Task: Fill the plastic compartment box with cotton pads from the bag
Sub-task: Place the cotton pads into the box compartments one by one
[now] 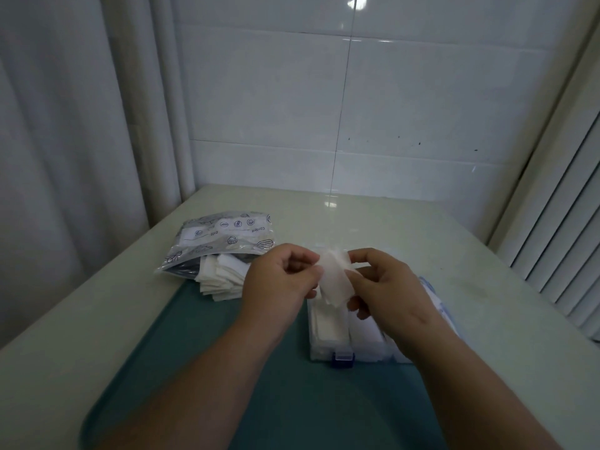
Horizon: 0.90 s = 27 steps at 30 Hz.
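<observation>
Pinching cotton pad (334, 277) between both hands, left hand (279, 280), right hand (383, 284), above compartment box (328, 345).

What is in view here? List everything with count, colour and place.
bag: one, clear with grey shell print, far left on the table
loose cotton pads: a pile, count unclear, white, spilling from the bag's mouth onto the mat's edge
held cotton pad: at least one, white, above the box
compartment box: one, clear plastic, on the mat right of centre, white pads inside
blue latch: one, on the box's near wall
mat: one, teal, near part of the table
table: one, pale cream
tiled wall: white, behind the table
curtain: white, left
slatted blind: white, right
left hand: pinches the held pad's left edge
right hand: pinches its right edge
</observation>
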Each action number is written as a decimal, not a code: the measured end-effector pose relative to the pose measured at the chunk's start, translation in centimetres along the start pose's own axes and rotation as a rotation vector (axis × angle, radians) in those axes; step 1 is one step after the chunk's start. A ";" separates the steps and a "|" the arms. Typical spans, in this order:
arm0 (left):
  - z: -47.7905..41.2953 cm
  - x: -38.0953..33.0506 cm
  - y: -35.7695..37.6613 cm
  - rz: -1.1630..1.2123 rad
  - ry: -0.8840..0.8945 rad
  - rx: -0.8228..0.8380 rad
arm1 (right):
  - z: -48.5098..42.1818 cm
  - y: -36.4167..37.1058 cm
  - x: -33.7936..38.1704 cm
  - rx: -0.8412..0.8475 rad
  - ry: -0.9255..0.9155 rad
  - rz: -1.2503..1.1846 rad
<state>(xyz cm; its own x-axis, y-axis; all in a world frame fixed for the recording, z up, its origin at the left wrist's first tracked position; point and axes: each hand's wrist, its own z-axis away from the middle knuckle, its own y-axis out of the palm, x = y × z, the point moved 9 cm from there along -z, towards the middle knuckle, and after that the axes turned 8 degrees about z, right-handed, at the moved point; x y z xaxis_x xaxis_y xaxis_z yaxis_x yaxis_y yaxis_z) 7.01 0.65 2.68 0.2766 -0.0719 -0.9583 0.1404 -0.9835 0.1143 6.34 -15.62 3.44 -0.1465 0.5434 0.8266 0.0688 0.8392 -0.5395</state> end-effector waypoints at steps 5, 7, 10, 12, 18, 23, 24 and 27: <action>-0.1 0.2 -0.4 -0.021 0.001 -0.059 | 0.0 0.6 0.1 0.039 -0.015 0.015; -0.1 0.1 -0.7 -0.051 0.009 -0.087 | 0.0 0.6 0.0 0.034 -0.018 0.025; -0.2 0.5 -0.4 -0.127 -0.039 -0.032 | 0.0 0.5 0.1 0.029 -0.030 0.042; -0.1 1.0 0.1 -0.096 -0.091 0.033 | 0.1 0.5 0.3 0.031 -0.042 0.041; -0.1 1.5 0.3 0.026 -0.183 0.089 | 0.2 0.4 0.7 0.043 -0.087 0.042; -0.1 0.8 -0.1 -0.019 -0.167 0.049 | 0.2 0.3 1.1 0.049 -0.123 0.216; 0.0 0.5 -0.3 0.004 -0.147 0.013 | 0.3 0.3 1.2 0.069 -0.129 0.232; 0.6 -0.2 -0.3 0.052 -0.097 -0.060 | 0.6 0.4 1.5 0.117 -0.160 0.291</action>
<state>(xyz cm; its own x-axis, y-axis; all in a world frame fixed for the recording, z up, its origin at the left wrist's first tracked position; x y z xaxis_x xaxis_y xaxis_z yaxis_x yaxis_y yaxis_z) 6.36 0.81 2.65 0.1917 -0.1410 -0.9713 0.1861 -0.9665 0.1770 5.57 -14.48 4.41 -0.2906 0.7412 0.6052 0.0177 0.6365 -0.7711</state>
